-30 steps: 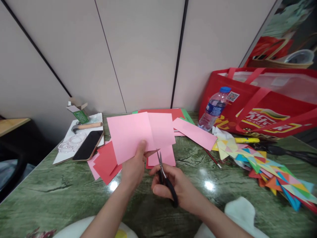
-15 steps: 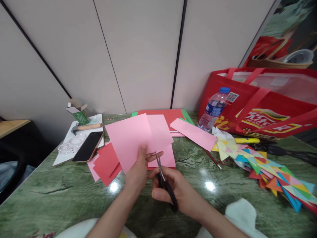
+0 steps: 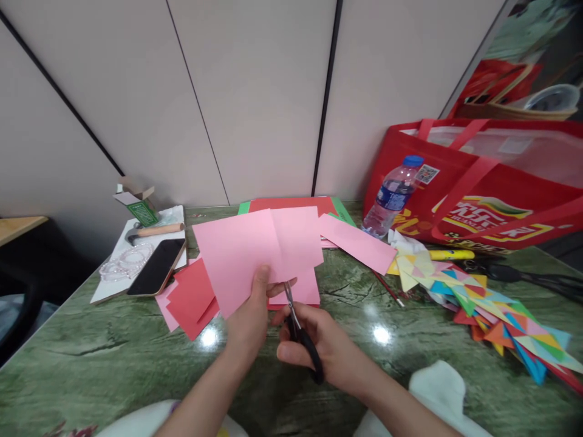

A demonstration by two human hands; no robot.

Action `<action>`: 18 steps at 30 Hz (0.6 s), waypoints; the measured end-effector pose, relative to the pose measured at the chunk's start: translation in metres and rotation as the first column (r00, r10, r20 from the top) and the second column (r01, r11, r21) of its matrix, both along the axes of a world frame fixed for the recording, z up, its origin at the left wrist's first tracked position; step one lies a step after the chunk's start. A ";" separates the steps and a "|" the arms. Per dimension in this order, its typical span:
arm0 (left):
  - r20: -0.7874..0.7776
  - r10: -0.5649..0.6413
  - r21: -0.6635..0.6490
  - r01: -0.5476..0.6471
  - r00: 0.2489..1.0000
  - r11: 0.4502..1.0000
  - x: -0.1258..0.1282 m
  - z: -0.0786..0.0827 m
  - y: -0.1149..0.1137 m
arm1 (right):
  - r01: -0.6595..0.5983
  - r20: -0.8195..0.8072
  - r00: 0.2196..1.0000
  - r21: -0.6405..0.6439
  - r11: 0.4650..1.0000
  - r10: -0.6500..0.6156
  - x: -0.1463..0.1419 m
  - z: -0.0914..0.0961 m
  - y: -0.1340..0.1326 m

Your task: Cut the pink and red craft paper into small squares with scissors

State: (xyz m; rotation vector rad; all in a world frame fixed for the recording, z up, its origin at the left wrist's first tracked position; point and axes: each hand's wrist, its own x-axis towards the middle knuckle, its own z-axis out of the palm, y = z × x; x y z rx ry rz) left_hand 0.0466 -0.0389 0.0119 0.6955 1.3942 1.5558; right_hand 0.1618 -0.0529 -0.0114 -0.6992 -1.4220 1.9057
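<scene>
My left hand [image 3: 252,309] pinches a large pink sheet of paper [image 3: 241,249] near its lower edge, thumb in front and fingers behind. A fold or cut line runs down the sheet's middle, and its right part stands at a slight angle. Black-handled scissors [image 3: 296,321] are in my right hand [image 3: 323,343], fingers around the handles. The blades look nearly closed and point up at the sheet's lower edge, close to my left fingertips. Whether they touch the paper I cannot tell. Behind lies another pink sheet [image 3: 300,288] on red paper.
Red paper pieces [image 3: 189,300] lie left, beside a phone [image 3: 157,267], a hammer [image 3: 157,230] and a small green box [image 3: 141,209]. A pink strip [image 3: 357,243], a water bottle [image 3: 392,197], a red bag [image 3: 478,188] and folded colourful paper pieces [image 3: 496,309] sit right.
The right part of the pink sheet has swung outward and stands flatter to view. My hands and the scissors keep nearly the same pose; the whole view has shifted slightly.
</scene>
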 end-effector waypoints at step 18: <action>-0.307 0.032 -0.112 -0.070 0.951 0.991 0.008 0.017 -0.015 | 0.054 -0.028 0.998 0.008 0.999 -0.053 0.006 0.011 0.003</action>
